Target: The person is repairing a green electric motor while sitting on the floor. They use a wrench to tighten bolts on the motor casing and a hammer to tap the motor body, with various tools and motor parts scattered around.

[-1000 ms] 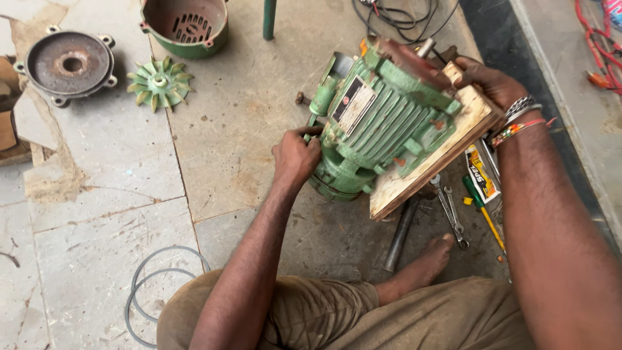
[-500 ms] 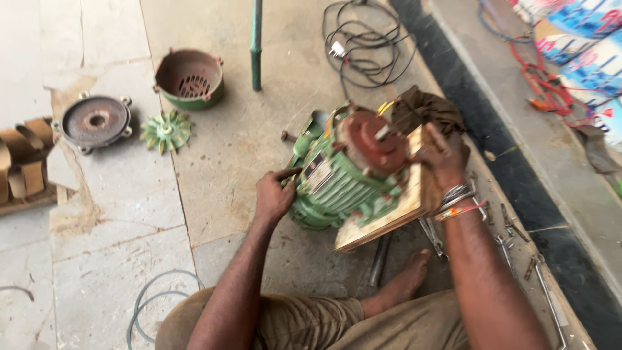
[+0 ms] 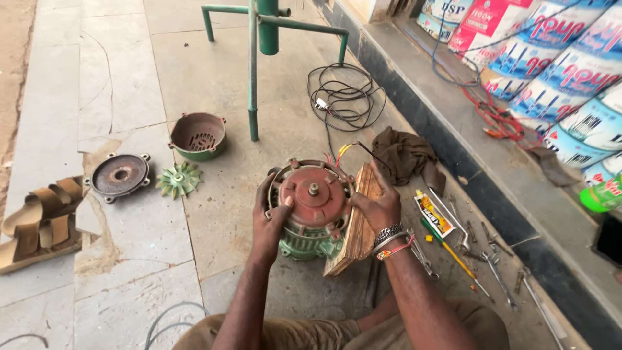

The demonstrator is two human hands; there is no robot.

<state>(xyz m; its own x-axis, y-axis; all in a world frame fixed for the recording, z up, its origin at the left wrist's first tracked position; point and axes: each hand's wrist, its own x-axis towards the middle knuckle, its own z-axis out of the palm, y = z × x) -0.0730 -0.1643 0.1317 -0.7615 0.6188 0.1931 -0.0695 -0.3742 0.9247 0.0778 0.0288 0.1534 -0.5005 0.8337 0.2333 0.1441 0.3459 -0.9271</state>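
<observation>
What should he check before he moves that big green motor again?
1. Left hand on the motor: ok, gripping its left side.
2. Right hand on the wooden board: ok, pressed against it.
3. Motor upright: ok, reddish end cover and shaft face up.
4. Board fixed to motor: cannot tell.
5. Coloured wires clear of fingers: ok, behind the motor.
6. Floor around: not ok, wrenches and screwdriver lie close on the right.

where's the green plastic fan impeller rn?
Head view, left of centre: the green plastic fan impeller lies on the stone floor, between the round rusty end cover and the green motor, below the fan cowl.
</observation>
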